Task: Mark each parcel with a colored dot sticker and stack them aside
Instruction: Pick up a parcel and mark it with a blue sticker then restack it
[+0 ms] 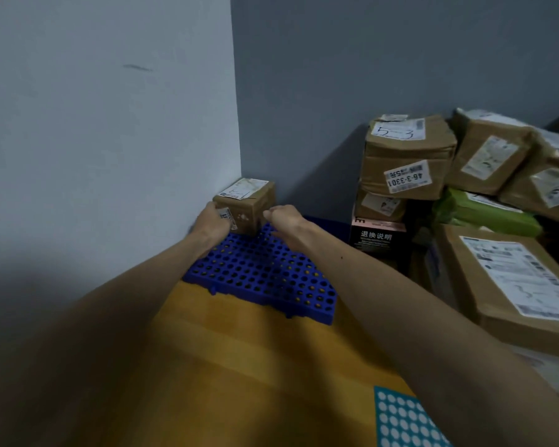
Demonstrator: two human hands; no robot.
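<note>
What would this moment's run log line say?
small parcel on blue pallet by wall | left hand grips it | right hand beside it | sticker sheet on floor

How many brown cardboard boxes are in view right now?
6: small box on the blue mat by the wall; 5-3 box atop a smaller box; upper-right box and edge box beside it; large box at lower right. More may be hidden behind them.

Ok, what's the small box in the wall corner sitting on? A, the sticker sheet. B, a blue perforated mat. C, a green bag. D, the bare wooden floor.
B: the small box rests on the far end of the blue perforated mat, which lies on the floor.
</note>
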